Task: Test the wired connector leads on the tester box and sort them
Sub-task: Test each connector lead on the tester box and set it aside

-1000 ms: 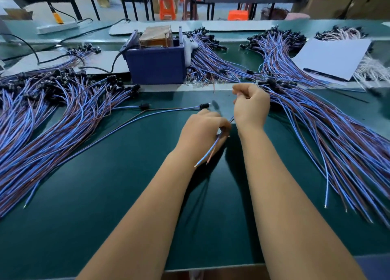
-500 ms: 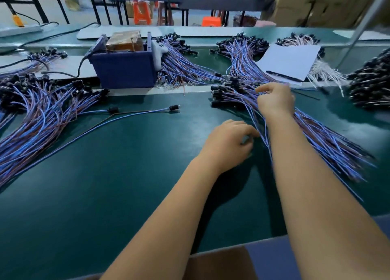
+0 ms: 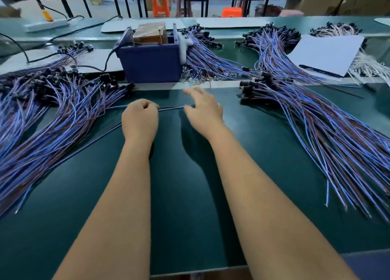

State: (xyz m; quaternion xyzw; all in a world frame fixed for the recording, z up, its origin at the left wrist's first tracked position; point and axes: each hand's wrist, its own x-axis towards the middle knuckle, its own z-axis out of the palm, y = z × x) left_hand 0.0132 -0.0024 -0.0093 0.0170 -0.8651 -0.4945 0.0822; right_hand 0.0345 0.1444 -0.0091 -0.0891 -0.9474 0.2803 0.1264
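Note:
The blue tester box point(image 3: 150, 64) stands at the back of the green table point(image 3: 185, 205), with a brown block inside it. My left hand point(image 3: 140, 119) is a fist gripping a single blue-and-brown lead point(image 3: 171, 109) that lies across the mat in front of the box. My right hand point(image 3: 203, 108), blurred, has its fingers spread, and its thumb touches the right end of that lead. A large pile of leads point(image 3: 52, 110) lies to the left and another pile point(image 3: 316, 121) to the right, both with black connectors at the far end.
More lead bundles point(image 3: 211, 60) lie behind and right of the box. A white sheet point(image 3: 325, 55) covers pale leads at the back right. A black cable runs from the box to the left. Another single lead point(image 3: 84, 148) lies diagonally at the left.
My right hand has left the right pile and come to the middle of the mat. My left hand has moved left and closed on a single lead.

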